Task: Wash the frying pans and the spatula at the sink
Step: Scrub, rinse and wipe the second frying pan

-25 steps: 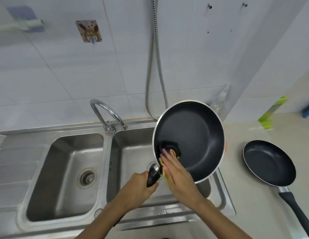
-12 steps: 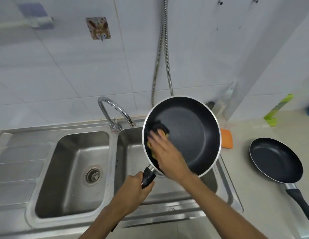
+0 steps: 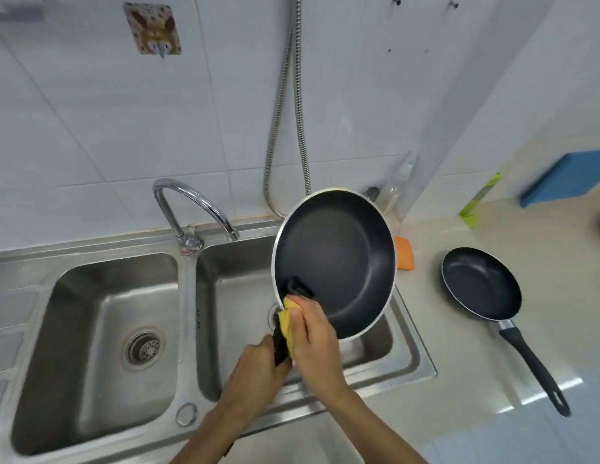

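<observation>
Our left hand (image 3: 258,366) is curled around the black handle (image 3: 279,348) of the large frying pan (image 3: 339,256) and holds it tilted above the right basin (image 3: 231,289) of the steel double sink (image 3: 188,329); our right hand (image 3: 312,333) grips a yellow sponge (image 3: 287,321) with bent fingers and presses its dark side on the inside of the pan, close to the handle. On the counter (image 3: 459,363) at the right lies the small frying pan (image 3: 481,288), well apart from the large one, its handle pointing towards us; an orange pad (image 3: 405,254) lies just behind the large pan's rim.
</observation>
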